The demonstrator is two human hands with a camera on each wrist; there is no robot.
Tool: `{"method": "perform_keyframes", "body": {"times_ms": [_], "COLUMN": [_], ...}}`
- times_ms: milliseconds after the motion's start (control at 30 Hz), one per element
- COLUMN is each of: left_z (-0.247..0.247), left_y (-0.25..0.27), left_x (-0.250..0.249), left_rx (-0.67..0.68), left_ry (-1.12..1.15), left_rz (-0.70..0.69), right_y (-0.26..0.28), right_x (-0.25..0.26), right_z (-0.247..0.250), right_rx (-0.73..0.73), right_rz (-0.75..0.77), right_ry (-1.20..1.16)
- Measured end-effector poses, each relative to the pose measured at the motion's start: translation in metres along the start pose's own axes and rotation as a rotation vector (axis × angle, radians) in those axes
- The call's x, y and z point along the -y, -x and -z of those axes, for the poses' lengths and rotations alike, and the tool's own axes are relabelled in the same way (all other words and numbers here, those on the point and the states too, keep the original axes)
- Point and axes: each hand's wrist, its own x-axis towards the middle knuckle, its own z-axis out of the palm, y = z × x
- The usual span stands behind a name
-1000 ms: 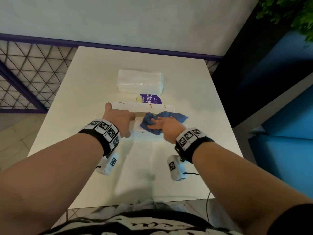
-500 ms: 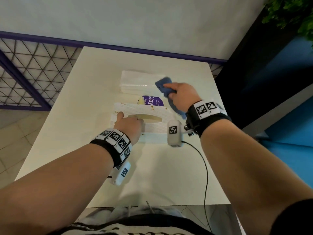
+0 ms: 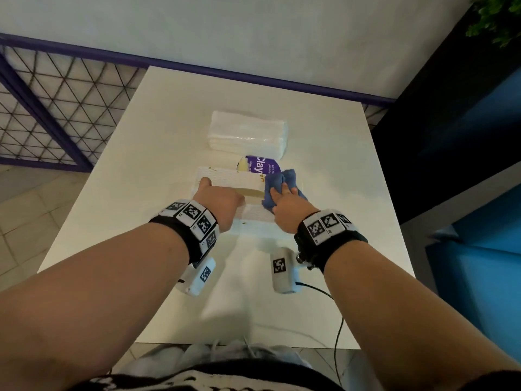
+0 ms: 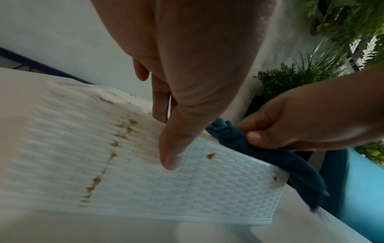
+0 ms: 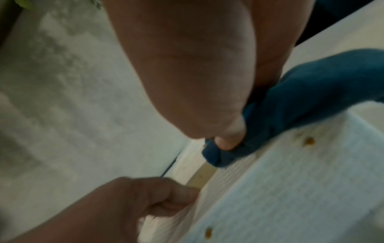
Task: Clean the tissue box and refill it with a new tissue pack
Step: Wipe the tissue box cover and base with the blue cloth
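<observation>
The white woven tissue box lies mid-table, with brown stains on its side and near its right corner. My left hand grips its left half, thumb on the near side and fingers over the top edge. My right hand pinches a bunched blue cloth and presses it on the box's right top end; the thumb digs into the cloth. The new tissue pack, white in clear wrap, lies behind the box.
A purple-labelled packet lies between the box and the tissue pack. The white table ends near my body, and a black cable hangs over that edge. A wall stands behind, a mesh railing at left, blue seating at right.
The right hand lifted the cloth from the box towards the tissue pack half a second ago and is now back down on the box's right end. The left hand stayed on the box.
</observation>
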Motion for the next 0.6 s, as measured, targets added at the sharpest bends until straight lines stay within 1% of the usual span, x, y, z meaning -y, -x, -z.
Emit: {"method": "perform_keyframes", "body": {"times_ms": [67,100,200,267,333,400,500,533,600], "left_z": [0.002,0.001,-0.001,-0.001,-0.002,-0.001,-0.002,-0.001,-0.002], "left_y": [-0.001,-0.002,-0.004,-0.003,-0.003,-0.004,-0.007,-0.006,-0.005], "left_x": [0.0,0.0,0.004,0.006,0.006,0.004,0.002,0.001,0.001], "left_rx": [0.006,0.008,0.006,0.011,0.015,0.033,0.05,0.037,0.026], "left_ry": [0.018,0.038,0.076,0.08,0.101,0.084,0.029,0.031,0.055], "left_rz": [0.007,0.012,-0.001,-0.014,-0.012,-0.015,-0.033,-0.032,-0.018], "right_y": [0.006,0.004,-0.014,-0.016,-0.003,0.014,0.032,0.033,0.032], "right_x": [-0.006,-0.009,-0.015,-0.013,-0.011,-0.01,-0.011,-0.013,-0.023], "right_z": [-0.003,0.0,0.016,0.024,0.024,0.016,0.002,0.002,0.008], "right_rx": [0.026,0.014,-0.02,-0.029,-0.016,-0.014,-0.062,-0.054,-0.028], "right_rz": [0.058,0.068,0.005,-0.022,0.04,0.144,0.317,0.343,0.315], "right_ry": [0.039,0.027,0.015,0.027,0.087,0.118,0.065,0.013,-0.113]}}
